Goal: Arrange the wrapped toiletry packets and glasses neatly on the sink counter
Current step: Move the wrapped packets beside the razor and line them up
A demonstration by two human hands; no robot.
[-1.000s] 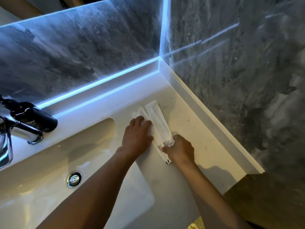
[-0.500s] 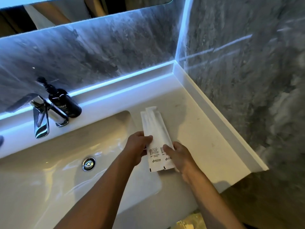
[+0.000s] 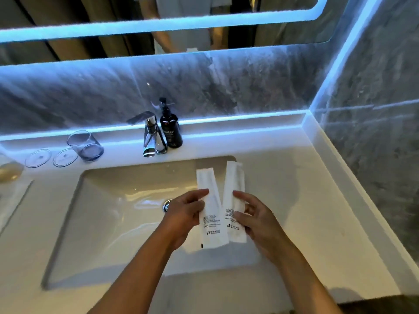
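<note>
The left hand (image 3: 186, 214) is pinching one white packet (image 3: 209, 209) between thumb and fingers, and the right hand (image 3: 256, 216) is pinching a second packet (image 3: 234, 200) the same way. Both hands are partly curled, closed only on the paper edges. The two packets are being held up over the basin (image 3: 113, 218), touching near their printed lower ends and fanning apart toward twelve o'clock, so they are forming a narrow V. Neither is lying on the counter (image 3: 294, 200) at this moment.

At about ten o'clock from the hands, a clear glass (image 3: 85, 145) is standing upright on the back ledge, with two round lids or coasters (image 3: 52, 157) lying flat just beside it toward nine o'clock; another glass-like shape at the far nine o'clock edge is too cut off to identify. A tap (image 3: 153, 137) and a dark pump bottle (image 3: 170, 130) are standing together at twelve o'clock.

Judging by this, the task is looking only partly done: the packets are not yet laid down, and the bare stretch of counter at two to three o'clock seems the likely spot for them. Whether the glass is sitting in its final place cannot be told.
</note>
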